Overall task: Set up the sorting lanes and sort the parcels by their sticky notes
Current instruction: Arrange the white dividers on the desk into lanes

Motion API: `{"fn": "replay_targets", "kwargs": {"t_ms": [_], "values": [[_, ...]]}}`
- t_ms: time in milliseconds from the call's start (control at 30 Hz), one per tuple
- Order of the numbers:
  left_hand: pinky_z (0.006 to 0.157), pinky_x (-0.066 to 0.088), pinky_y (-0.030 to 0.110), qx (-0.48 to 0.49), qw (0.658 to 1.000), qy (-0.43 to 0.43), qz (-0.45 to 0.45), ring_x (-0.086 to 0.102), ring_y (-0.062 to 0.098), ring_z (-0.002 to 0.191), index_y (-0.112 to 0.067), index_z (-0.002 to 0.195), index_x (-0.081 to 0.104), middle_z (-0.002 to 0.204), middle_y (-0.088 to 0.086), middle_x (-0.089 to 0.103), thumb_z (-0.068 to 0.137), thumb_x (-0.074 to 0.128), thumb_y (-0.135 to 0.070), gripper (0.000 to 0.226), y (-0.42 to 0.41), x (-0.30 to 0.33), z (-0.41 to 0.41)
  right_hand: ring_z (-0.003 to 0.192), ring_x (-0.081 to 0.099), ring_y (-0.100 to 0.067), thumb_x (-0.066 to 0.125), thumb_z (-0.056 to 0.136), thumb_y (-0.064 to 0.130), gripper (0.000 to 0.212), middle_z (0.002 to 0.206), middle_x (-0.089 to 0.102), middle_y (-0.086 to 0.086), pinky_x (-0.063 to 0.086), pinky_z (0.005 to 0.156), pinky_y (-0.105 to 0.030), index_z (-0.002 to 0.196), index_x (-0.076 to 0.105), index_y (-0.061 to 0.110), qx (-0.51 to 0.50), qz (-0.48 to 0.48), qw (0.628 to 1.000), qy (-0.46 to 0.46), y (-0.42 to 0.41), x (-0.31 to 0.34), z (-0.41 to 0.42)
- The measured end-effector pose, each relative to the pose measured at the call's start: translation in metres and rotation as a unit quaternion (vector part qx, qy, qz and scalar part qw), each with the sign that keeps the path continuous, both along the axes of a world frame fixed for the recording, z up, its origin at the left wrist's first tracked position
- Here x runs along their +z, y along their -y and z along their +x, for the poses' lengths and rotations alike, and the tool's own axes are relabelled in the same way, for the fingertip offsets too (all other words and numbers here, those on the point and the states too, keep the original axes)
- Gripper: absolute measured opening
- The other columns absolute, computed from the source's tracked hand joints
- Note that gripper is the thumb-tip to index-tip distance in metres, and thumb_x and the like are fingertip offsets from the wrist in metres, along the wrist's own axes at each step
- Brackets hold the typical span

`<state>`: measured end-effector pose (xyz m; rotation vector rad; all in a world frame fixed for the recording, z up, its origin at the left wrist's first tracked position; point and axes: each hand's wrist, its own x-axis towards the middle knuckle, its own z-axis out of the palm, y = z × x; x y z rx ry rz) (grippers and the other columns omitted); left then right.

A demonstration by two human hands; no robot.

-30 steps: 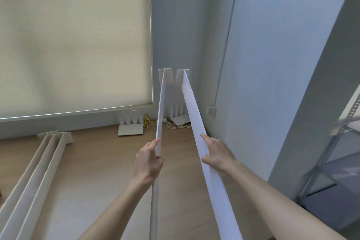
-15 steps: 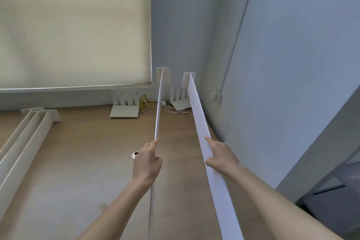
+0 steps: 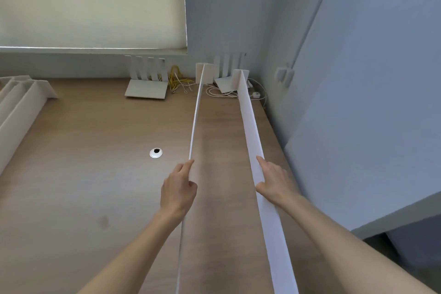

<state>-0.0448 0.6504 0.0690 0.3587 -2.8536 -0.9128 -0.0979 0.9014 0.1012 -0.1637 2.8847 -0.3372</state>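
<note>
Head view, desk (image 3: 83, 198) seen from its near edge toward the far right corner.

Far left edge: spare strips (image 3: 21, 107), a bundle of white lane dividers, lying flat, long axis running from the near left toward the far edge. Not in hand. Well apart from both hands.

Mid desk: grommet (image 3: 156, 153), left of the left hand, near but not touching.

Left hand (image 3: 178, 191): pinches left strip (image 3: 196, 117) along its top edge, forefinger laid forward on the outer face, thumb on the inner side. Strip stands on edge, seen almost edge-on. Long axis runs from the near edge away to the far edge, ending in a folded foot by the cables (image 3: 179, 79).

Right hand (image 3: 274, 181): thumb on the inner face of right strip (image 3: 250, 126), forefinger pointing along the top edge; the other fingers are behind the strip, so how they lie I cannot tell. Strip leans slightly, its broad face showing. Same long axis, near edge to far right corner, foot in front of a router (image 3: 224, 83). It lies just beside the right edge, next to the wall (image 3: 358, 102).

Relation that matters: both strips point straight away from the body, roughly parallel, bare desk between them forming one lane. Each hand is at about the same reach along its own strip. Judgement: next is seating both on the desk; spacing at the far feet should match spacing at the hands.

No parcels in view.
</note>
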Motion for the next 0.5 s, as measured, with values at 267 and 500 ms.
{"fn": "replay_targets", "kwargs": {"t_ms": [267, 500], "values": [[0.076, 0.050, 0.038, 0.031, 0.999, 0.027, 0.016, 0.061, 0.028, 0.093, -0.025, 0.143, 0.049, 0.129, -0.006, 0.057, 0.078, 0.050, 0.002, 0.070, -0.043, -0.059, 0.003, 0.097, 0.055, -0.032, 0.052, 0.083, 0.007, 0.083, 0.120, 0.056, -0.006, 0.038, 0.070, -0.033, 0.158, 0.021, 0.022, 0.019, -0.005, 1.000, 0.023, -0.040, -0.066, -0.014], [0.077, 0.052, 0.040, 0.042, 0.998, 0.033, 0.015, 0.062, 0.028, 0.096, -0.025, 0.143, 0.048, 0.131, -0.006, 0.056, 0.079, 0.049, 0.002, 0.069, -0.068, -0.091, 0.013, 0.092, 0.055, -0.029, 0.053, 0.079, 0.004, 0.085, 0.113, 0.059, -0.005, 0.043, 0.070, -0.034, 0.157, 0.026, 0.020, 0.016, -0.030, 0.999, 0.016, -0.062, -0.112, -0.018]]}}
